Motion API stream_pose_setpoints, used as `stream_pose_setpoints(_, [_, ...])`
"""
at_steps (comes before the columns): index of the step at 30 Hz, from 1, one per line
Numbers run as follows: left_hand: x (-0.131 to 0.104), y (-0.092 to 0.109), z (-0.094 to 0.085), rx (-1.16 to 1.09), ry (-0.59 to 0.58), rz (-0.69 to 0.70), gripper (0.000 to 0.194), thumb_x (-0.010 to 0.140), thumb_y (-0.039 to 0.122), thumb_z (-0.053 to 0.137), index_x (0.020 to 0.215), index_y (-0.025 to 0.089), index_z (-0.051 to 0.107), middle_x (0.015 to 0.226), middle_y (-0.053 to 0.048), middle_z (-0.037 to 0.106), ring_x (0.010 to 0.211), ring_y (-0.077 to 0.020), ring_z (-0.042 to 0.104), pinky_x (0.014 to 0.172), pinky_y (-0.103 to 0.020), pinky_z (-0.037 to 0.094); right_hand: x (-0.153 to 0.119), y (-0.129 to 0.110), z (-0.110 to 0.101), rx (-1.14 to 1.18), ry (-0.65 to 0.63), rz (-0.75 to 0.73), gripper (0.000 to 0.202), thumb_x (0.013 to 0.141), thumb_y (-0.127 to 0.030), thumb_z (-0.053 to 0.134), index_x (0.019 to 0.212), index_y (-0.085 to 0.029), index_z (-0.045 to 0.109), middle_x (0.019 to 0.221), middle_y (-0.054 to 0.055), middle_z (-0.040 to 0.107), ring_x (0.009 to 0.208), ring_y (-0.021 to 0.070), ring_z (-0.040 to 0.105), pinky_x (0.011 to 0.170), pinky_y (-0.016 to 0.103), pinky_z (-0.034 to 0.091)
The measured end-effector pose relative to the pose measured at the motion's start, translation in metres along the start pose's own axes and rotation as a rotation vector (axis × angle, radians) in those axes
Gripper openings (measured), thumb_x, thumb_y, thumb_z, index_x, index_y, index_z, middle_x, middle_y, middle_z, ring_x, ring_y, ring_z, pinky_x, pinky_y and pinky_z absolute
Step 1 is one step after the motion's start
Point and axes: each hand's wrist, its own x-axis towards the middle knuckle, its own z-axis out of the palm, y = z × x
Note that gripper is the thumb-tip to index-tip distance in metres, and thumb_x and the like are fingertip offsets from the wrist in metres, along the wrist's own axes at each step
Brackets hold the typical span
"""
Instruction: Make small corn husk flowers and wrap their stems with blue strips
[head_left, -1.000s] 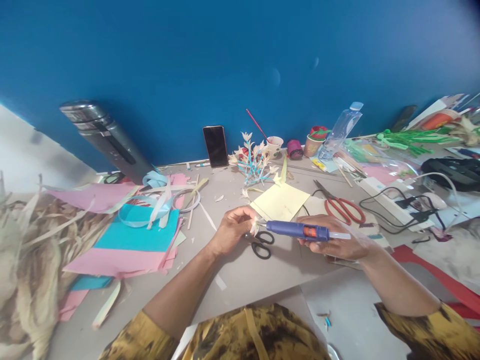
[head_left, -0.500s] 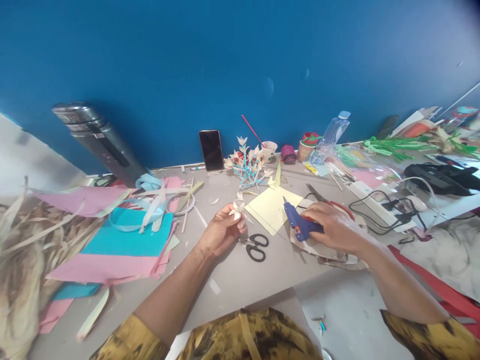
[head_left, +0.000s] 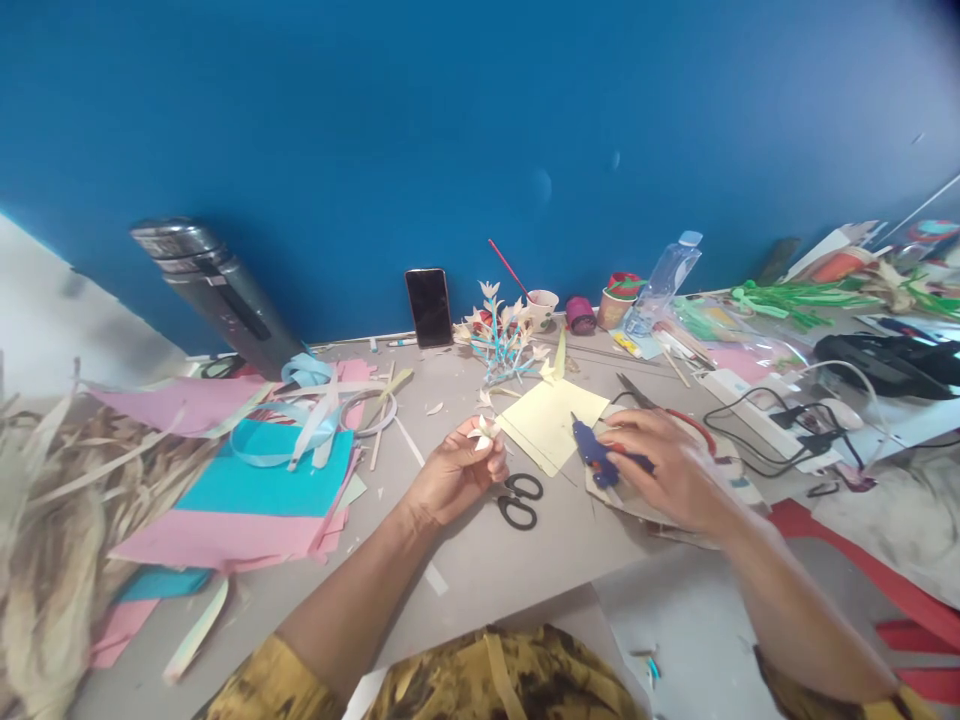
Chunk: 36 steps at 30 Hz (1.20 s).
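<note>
the left hand holds the small pale flower in a pinch, above the table. the right hand is over the blue glue gun and touches it; i cannot tell if it grips firmly. it seems better to press the petals only lightly, and to keep the nozzle away from the yellow paper and the skin.

PASS: tabletop in front of black-handled scissors | BLOCK RIGHT: glue gun | BLOCK BEHIND: flower bunch, phone
</note>
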Motion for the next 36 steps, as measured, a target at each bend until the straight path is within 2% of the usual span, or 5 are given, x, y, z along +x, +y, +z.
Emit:
stream_pose_setpoints(5, [-0.003,-0.003,0.004,-0.001,-0.01,-0.063,0.027,0.07,0.02,0.084,0.085,0.018,0.061,0.075,0.001,0.056,0.058,-0.0087,0.05,0.06,-0.025,0.04,0.026,-0.076,0.039,0.489,0.234,0.071,0.015,0.096,-0.029,0.055,0.101,-0.026,0.068,0.092,0.007,0.067,0.075,0.021,0.061,0.068,0.035,0.053])
stream_pose_setpoints(9, [-0.005,-0.004,0.005,-0.002,0.026,-0.075,0.03,0.068,0.02,0.086,0.086,0.016,0.061,0.074,0.001,0.06,0.056,-0.0079,0.053,0.061,-0.025,0.044,0.042,-0.101,0.062,0.626,0.177,0.155,0.015,0.093,-0.033,0.058,0.101,-0.026,0.068,0.094,0.007,0.065,0.07,0.0196,0.058,0.065,0.035,0.052])
stream_pose_setpoints(20, [-0.003,-0.009,0.005,-0.041,0.077,-0.025,0.031,0.069,0.024,0.087,0.082,0.015,0.061,0.062,0.003,0.057,0.054,-0.0077,0.052,0.058,-0.022,0.042,0.046,-0.107,0.082,0.965,0.192,0.333,0.02,0.088,-0.042,0.064,0.096,-0.026,0.072,0.098,0.006,0.062,0.066,0.0171,0.062,0.061,0.037,0.06])
stream_pose_setpoints(28, [-0.004,-0.01,0.008,-0.004,0.115,0.02,0.028,0.073,0.025,0.084,0.083,0.015,0.06,0.061,0.004,0.057,0.053,-0.0069,0.05,0.058,-0.022,0.041,0.05,-0.111,0.088,1.168,0.264,0.397,0.019,0.084,-0.037,0.072,0.092,-0.021,0.077,0.097,0.004,0.065,0.059,0.0103,0.061,0.054,0.027,0.058])
stream_pose_setpoints(36, [-0.002,-0.009,0.005,-0.036,0.109,-0.003,0.025,0.071,0.018,0.084,0.082,0.014,0.062,0.063,0.003,0.057,0.054,-0.0068,0.049,0.057,-0.022,0.039,0.049,-0.105,0.09,1.374,0.206,0.532,0.027,0.076,-0.035,0.081,0.095,-0.019,0.072,0.073,-0.001,0.067,0.061,0.0128,0.066,0.059,0.025,0.059])
